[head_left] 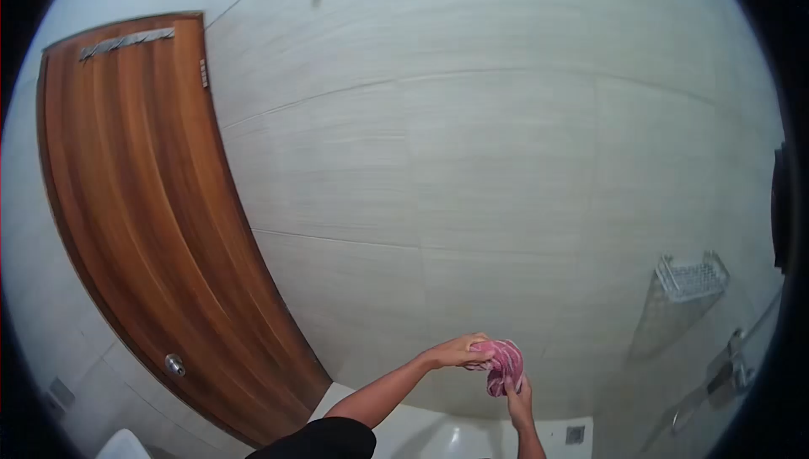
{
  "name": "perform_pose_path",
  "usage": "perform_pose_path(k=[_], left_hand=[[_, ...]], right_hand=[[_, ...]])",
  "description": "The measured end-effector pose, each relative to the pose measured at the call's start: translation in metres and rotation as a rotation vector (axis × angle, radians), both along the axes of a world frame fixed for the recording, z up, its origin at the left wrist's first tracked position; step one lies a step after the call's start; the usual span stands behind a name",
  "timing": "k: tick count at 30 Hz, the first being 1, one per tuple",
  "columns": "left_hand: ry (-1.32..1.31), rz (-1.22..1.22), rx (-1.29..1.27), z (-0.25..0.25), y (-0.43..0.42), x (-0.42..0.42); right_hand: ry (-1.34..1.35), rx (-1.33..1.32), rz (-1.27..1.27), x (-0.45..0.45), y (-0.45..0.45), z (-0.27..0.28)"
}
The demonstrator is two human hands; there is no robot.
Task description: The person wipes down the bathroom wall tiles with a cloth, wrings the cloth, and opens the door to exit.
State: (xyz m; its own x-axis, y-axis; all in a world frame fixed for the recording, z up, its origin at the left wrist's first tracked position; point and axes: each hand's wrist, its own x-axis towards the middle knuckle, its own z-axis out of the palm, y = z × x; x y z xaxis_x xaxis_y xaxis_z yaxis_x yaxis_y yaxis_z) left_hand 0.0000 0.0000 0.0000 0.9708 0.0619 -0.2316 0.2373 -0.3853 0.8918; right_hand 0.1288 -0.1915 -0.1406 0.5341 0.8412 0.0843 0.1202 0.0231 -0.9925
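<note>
Nearest the camera: black sleeve [324,438] at the lower edge, left forearm running out of it, up and rightward. Pink-and-white cloth [508,362] is held bunched in the air between the two hands, in front of the tiled wall [497,172]. Fingers of the left hand [455,353]: closed, pinching the cloth's upper left end. Fingers of the right hand [520,402]: pinching its lower right part, pointing upward.

Spatial relation: cloth lies to the right of the left fingers and above the right ones. Its long axis is bent, arching rightward from the left grip, then down to the right. Both hands touch it; neither is clearly nearer to it.

Not resolved: some fingertips lost behind folds; cloth's full shape and edges hidden by bunching; right forearm cut off by the lower edge. Dark object [779,206] at the right margin unidentified.
</note>
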Motion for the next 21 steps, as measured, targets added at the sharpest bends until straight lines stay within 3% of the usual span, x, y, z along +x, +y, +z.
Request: perform_pose_path(k=[2,3,4,7,8,11,12,15,16,19,21], left_hand=[[-0.214,0.140,-0.305,-0.003,0.000,-0.002],[-0.399,0.181,-0.487,0.007,0.019,-0.021],[-0.404,0.187,-0.483,0.006,0.023,-0.042],[-0.502,0.379,-0.694,0.010,0.032,-0.097],[-0.519,0.377,-0.698,0.015,0.040,-0.114],[-0.282,0.295,-0.061,0.028,0.078,-0.166],[-0.296,0.293,-0.061,0.025,0.092,-0.183],[-0.620,0.440,-0.009,0.004,0.138,-0.226],[-0.628,0.435,-0.008,0.012,0.148,-0.238],[-1.138,0.752,0.120,0.041,0.161,-0.272],[-1.221,0.821,0.237,0.048,0.186,-0.287]], right_hand=[[0.150,0.216,-0.087,0.006,0.017,0.008],[0.146,0.309,-0.125,-0.002,0.042,0.041],[0.144,0.312,-0.116,-0.025,0.057,0.047],[0.699,0.487,0.062,-0.082,0.104,0.092],[0.683,0.485,0.069,-0.096,0.120,0.104],[0.375,0.390,-0.138,-0.127,0.177,0.134],[0.361,0.393,-0.136,-0.136,0.194,0.144],[-0.144,0.319,-0.110,-0.157,0.246,0.174],[-0.152,0.323,-0.113,-0.173,0.261,0.194],[-0.386,0.328,-0.043,-0.242,0.296,0.260],[-0.610,0.331,-0.058,-0.285,0.323,0.286]])
